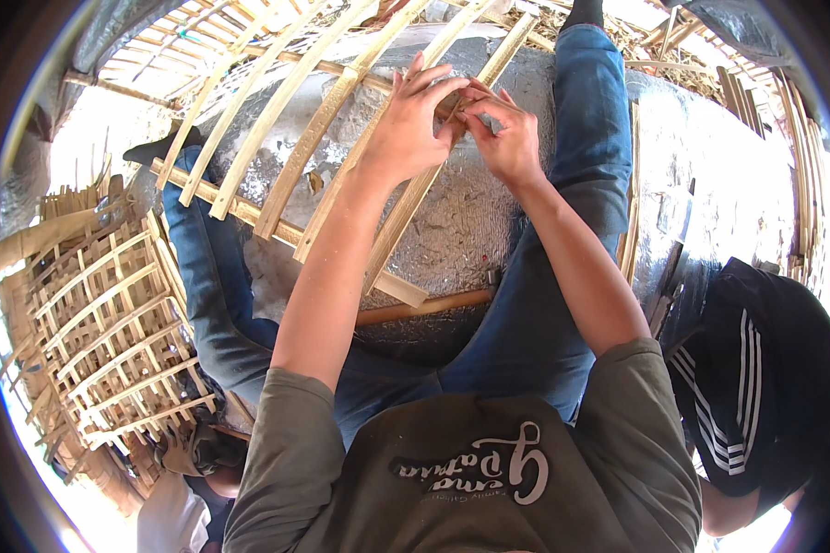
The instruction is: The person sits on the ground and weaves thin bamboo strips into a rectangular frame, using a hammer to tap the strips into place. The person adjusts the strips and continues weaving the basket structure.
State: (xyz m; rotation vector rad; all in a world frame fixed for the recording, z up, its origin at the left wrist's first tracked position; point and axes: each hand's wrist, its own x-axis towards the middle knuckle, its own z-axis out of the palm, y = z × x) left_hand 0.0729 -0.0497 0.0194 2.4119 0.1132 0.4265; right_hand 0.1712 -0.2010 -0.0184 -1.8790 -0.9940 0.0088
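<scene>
Largest in my view is the silver foil-faced mat (470, 221) spread over the ground, crinkled and bright where the sun hits it, with my legs in blue jeans (535, 323) stretched out across it. Over the mat and my left leg lies the bamboo lattice frame (295, 157) I am working on — long pale slats fanning away from me, crossed by a longer slat running from the left down toward my lap. A finished woven bamboo panel (111, 323) leans at my left, its grid of strips close and regular, and more bamboo slats (784, 157) are stacked along the right edge. At the lower right sits another person in dark clothing with white stripes (756, 387), near my right hip but apart from my hands. A darker bamboo stick (424, 307) lies across the mat just in front of my lap. My left hand (415, 120) rests on the upper part of the lattice, fingers partly spread with thumb and forefinger drawn together at a slat crossing. My right hand (507, 138) meets it there, fingertips pressed together, pinching something small at that same joint — what exactly I cannot tell.
</scene>
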